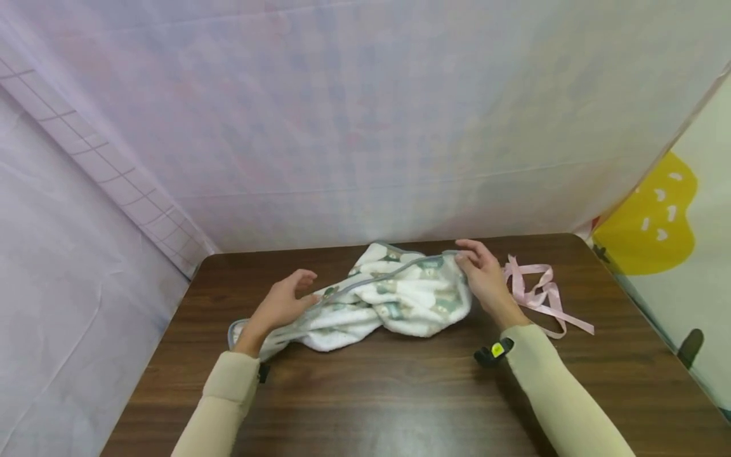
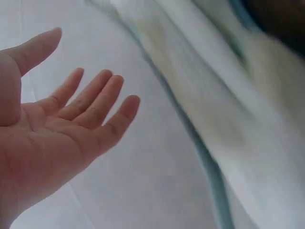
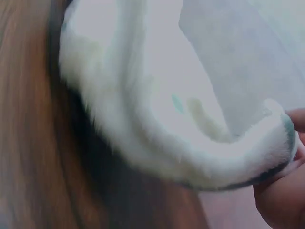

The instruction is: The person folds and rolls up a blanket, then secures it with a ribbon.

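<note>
A white towel [image 1: 419, 301] with a green and beige print and grey-green edging lies crumpled across the far part of the table. Its right corner is pinched between the thumb and fingers of my right hand [image 1: 485, 279]. The right wrist view shows that hand [image 3: 281, 195] at the frame's edge, gripping the bound edge of the plush towel [image 3: 143, 114]. My left hand [image 1: 283, 306] is over the towel's left part in the head view. In the left wrist view its fingers are spread and slightly bent, apart from the towel [image 2: 214, 109], with nothing held.
A loose pink ribbon [image 1: 537, 304] lies tangled on the brown wooden table [image 1: 365, 393], right of my right hand. A pale cloth wall [image 1: 365, 139] stands along the table's far edge. Another white sheet [image 1: 68, 279] hangs at the left, and a yellow shape [image 1: 657, 222] shows on the right.
</note>
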The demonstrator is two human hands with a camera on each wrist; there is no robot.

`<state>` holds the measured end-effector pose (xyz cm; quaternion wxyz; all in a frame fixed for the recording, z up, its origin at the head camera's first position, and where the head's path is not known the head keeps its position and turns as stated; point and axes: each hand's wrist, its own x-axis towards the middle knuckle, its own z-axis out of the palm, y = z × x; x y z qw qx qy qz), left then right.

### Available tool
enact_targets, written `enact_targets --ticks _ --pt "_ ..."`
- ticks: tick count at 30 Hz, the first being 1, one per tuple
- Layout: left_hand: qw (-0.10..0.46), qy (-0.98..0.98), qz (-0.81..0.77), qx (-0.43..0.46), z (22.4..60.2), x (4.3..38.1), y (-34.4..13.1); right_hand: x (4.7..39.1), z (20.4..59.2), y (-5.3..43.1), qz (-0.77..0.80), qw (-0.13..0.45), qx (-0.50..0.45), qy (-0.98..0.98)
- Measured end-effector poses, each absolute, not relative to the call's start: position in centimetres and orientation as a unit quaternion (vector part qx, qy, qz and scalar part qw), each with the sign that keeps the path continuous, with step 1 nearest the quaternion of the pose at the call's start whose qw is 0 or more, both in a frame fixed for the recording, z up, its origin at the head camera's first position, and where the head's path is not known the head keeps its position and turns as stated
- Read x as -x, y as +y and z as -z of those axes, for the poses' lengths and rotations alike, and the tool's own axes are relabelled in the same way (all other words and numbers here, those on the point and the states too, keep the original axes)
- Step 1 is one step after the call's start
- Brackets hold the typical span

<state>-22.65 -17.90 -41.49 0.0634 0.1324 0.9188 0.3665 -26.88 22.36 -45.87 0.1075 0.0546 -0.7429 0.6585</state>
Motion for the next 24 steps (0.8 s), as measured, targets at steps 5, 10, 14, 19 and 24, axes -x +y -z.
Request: enact_targets --ticks 5,10,14,19,24 --pt "0.085 0.906 -0.382 -0.16 41.9 24.3 -13.8 26.1 44.5 19.3 -0.654 0.078 -0.135 -0.74" --pt "0.095 0.899 -0.392 -0.172 42.5 25.3 -10.7 25.2 43.6 16.5 -0.664 0.01 -0.223 -0.713" --pt "0.114 0.873 -0.414 -0.23 42.4 25.5 -8.9 24.4 43.2 15.0 -0.66 -0.057 -0.293 -0.689" --pt "0.086 0.847 -0.427 -0.305 42.3 25.6 -7.7 23.8 42.9 14.0 -0.671 -0.103 -0.33 -0.656" --pt "0.024 0.842 -0.41 -0.351 42.3 25.9 -7.6 23.5 42.4 14.2 -0.688 -0.099 -0.294 -0.655"
